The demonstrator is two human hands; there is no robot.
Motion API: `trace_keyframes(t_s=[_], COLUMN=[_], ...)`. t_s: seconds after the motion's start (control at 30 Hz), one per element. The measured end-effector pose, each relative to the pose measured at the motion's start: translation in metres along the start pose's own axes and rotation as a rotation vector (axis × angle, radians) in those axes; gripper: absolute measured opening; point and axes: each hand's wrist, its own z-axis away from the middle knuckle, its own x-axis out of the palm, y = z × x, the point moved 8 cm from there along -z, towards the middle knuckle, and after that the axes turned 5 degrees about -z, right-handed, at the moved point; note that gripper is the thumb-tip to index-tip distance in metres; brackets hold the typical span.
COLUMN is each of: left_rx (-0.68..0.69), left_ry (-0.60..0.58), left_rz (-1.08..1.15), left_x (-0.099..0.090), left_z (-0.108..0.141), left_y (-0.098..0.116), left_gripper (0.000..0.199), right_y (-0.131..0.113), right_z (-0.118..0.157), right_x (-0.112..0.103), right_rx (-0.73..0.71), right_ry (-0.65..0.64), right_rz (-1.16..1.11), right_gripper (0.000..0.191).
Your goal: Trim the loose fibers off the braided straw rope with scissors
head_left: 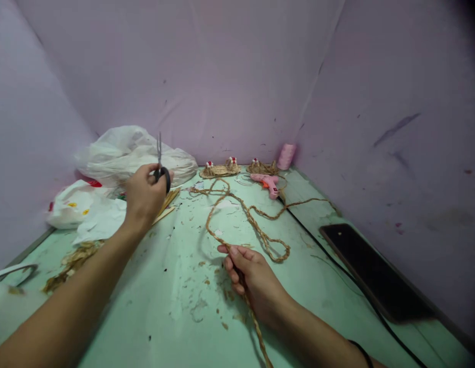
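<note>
My left hand [144, 197] is raised at the left, its fingers closed on black-handled scissors [162, 174] whose blades point up. My right hand [255, 278] pinches a braided brown cord [256, 225] between thumb and fingers near the middle. From this hand one part of the cord runs down toward the bottom edge, while the rest lies in loose loops beyond it and trails off to the right. The scissors are apart from the cord.
White plastic bags [134, 153] lie at the back left, near dry husk scraps [74, 263]. A pink glue gun [266, 183], woven pieces [220, 170] and a pink spool [286, 156] are at the back. A dark phone [371, 268] lies right, beside a black cable [337, 263].
</note>
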Motion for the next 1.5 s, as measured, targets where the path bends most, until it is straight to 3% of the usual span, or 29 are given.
trace_keyframes(t_s=[0.03,0.1,0.2,0.27,0.33,0.43,0.6,0.73,0.9,1.1,1.3,1.5], left_rx=[0.115,0.297,0.321,0.307,0.282,0.254,0.289,0.513,0.707,0.693,0.657,0.644], left_ry=[0.046,-0.033,-0.397,-0.531,-0.589,-0.61,-0.529,-0.63,-0.722,-0.692,-0.706,-0.734], left_rz=[0.039,0.049,0.122,0.122,0.075,0.036,-0.051,-0.258,-0.586,-0.74,-0.793,-0.823], left_x=[-0.012,-0.016,0.018,0.041,0.059,0.07,0.049,0.037,0.04,0.043,0.04,0.038], left_z=[0.018,0.054,0.093,0.103,0.104,0.1,0.096,0.112,0.133,0.136,0.137,0.14], left_y=[0.01,0.028,0.034,0.033,0.026,0.015,0.015,0.033,0.043,0.042,0.039,0.041], left_gripper=[0.041,0.04,0.035,0.033,0.032,0.031,0.03,0.029,0.049,0.051,0.053,0.055], right_y=[0.0,0.001,0.006,0.007,0.008,0.009,-0.009,-0.03,-0.047,-0.055,-0.065,-0.071], right_z=[0.0,0.0,0.004,0.008,0.013,0.014,0.003,0.003,0.008,0.014,0.021,0.026], right_x=[0.001,0.006,0.014,0.021,0.029,0.032,0.007,-0.008,-0.02,-0.018,-0.018,-0.019], right_rx=[0.001,-0.002,0.001,-0.026,-0.056,-0.056,-0.108,-0.181,-0.261,-0.337,-0.511,-0.584], right_ry=[-0.012,-0.054,-0.126,-0.192,-0.288,-0.335,-0.043,0.102,0.209,0.234,0.29,0.333], right_rz=[0.008,0.045,0.125,0.211,0.288,0.243,0.035,-0.013,-0.056,0.067,0.239,0.314], right_gripper=[0.034,0.042,0.047,0.039,0.033,0.033,0.032,0.03,0.031,0.034,0.025,0.021])
